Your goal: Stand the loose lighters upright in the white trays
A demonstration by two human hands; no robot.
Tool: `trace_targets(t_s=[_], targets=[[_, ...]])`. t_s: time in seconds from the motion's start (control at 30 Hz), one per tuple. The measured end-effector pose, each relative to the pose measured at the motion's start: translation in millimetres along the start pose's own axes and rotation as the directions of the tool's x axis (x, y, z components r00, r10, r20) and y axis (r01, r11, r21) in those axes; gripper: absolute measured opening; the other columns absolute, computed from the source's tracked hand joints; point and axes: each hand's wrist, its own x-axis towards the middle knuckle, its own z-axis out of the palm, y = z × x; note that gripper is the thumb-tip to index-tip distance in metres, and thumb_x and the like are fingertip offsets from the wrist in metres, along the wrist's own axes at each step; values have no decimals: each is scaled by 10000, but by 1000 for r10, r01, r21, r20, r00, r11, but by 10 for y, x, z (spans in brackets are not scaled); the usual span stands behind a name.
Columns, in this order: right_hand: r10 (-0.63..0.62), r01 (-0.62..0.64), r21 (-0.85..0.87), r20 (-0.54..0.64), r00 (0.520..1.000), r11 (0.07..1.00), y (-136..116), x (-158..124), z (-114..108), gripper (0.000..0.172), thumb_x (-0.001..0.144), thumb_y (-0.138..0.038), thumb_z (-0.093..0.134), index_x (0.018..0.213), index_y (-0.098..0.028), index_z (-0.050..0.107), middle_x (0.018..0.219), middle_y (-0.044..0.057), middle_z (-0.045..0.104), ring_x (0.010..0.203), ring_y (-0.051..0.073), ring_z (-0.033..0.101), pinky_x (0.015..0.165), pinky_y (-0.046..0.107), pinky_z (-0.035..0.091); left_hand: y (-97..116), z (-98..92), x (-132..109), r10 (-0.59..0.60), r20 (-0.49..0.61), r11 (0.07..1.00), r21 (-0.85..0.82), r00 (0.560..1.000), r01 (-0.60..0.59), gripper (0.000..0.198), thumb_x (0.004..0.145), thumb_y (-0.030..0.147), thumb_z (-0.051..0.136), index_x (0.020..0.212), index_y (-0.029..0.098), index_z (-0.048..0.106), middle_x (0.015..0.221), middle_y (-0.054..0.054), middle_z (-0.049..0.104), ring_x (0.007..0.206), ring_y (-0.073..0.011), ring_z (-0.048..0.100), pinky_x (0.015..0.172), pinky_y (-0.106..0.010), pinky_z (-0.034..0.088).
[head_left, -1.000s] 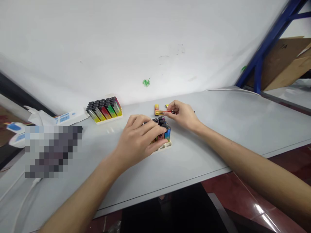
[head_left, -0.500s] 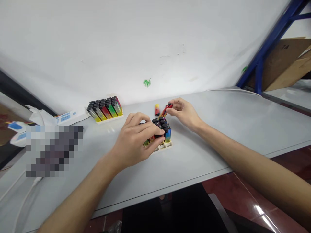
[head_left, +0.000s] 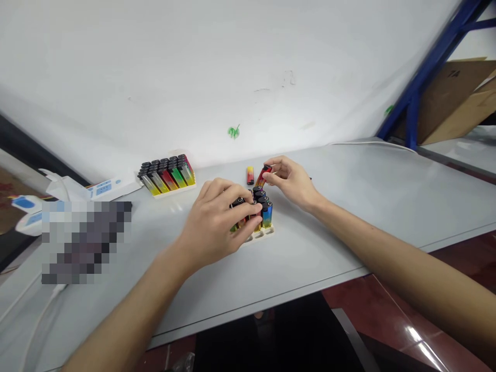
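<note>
My right hand (head_left: pixel 290 181) pinches a red lighter (head_left: pixel 264 174) with a black top between thumb and fingers, tilted just behind the near tray. My left hand (head_left: pixel 220 217) curves over the lighters in that tray, with thumb and fingers closed around a lighter there; its fingers hide much of it. Several lighters stand upright with black tops in the white slotted tray (head_left: pixel 268 231), among them a blue and yellow lighter (head_left: pixel 267 216) at the right. A loose red and yellow lighter (head_left: pixel 250 174) lies on the table behind the tray.
A full white tray (head_left: pixel 176 191) of several colourful lighters stands at the back left by the wall. Left of it are a white power strip (head_left: pixel 106 189), cables and a blurred-out object (head_left: pixel 87 243). A blue metal frame (head_left: pixel 413 119) and cardboard (head_left: pixel 449 98) are at the right.
The red lighter in my right hand has shifted slightly left and turned more upright. My left hand's fingers have moved a little over the tray.
</note>
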Motion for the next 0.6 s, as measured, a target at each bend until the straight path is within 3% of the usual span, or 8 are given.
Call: trace_targets(t_s=[0.1,0.17,0.23,0.3,0.37,0.43,0.5,0.6], targets=[[-23,23,17,11,1000,1000,-33,-11,4,288,845,-358,714,1089,-219,656,1005,36,703,870,193,720,880,416,580,-14,-51,24,-72,5,996,-56,997,72,105,894,235,670,928,256,767,984,-55,740,931,-224,556,850,-411,480],[-33,31,54,37,999,998,-64,-27,19,278,830,-341,734,1067,-218,661,1044,46,723,901,204,734,900,424,583,-82,-100,39,-182,-36,979,-104,983,177,182,945,253,595,967,270,775,982,-48,744,938,-216,578,874,-406,480],[-43,35,104,73,996,994,-98,-48,52,264,813,-333,755,1030,-221,656,1033,49,748,937,220,743,918,431,586,-201,-144,41,-355,-97,929,-146,930,340,249,982,284,526,1003,268,774,978,-42,753,942,-209,608,883,-393,483],[-62,47,146,103,993,988,-127,-68,98,243,807,-328,763,995,-225,648,1007,48,768,959,226,749,940,434,586,-348,-167,27,-558,-82,822,-191,826,536,266,981,357,528,1039,262,771,1005,-43,763,932,-211,633,842,-368,500],[-85,65,165,118,989,984,-140,-78,148,217,811,-320,758,972,-225,647,996,47,779,962,223,754,954,427,584,-486,-160,0,-700,55,687,-224,712,692,294,952,446,570,1076,267,767,1040,-43,772,892,-212,656,787,-343,513],[-94,72,169,126,988,983,-133,-72,192,203,819,-317,748,971,-225,650,996,44,786,967,218,756,957,416,580,-592,-121,-29,-743,223,583,-248,631,774,335,922,511,598,1076,270,772,1068,-44,775,898,-219,676,773,-324,524],[-69,48,156,129,989,987,-108,-54,225,214,817,-337,748,973,-228,649,992,37,791,963,220,757,934,409,580,-662,-55,-56,-726,368,498,-301,581,813,372,891,553,624,1049,255,784,1065,-52,777,932,-236,687,769,-311,535],[1,-17,120,135,991,993,-53,-25,257,238,809,-373,747,971,-235,639,956,25,799,930,229,759,874,401,580,-718,69,-92,-632,551,345,-429,545,835,434,817,600,691,986,213,792,1013,-69,779,945,-272,693,757,-322,558]])
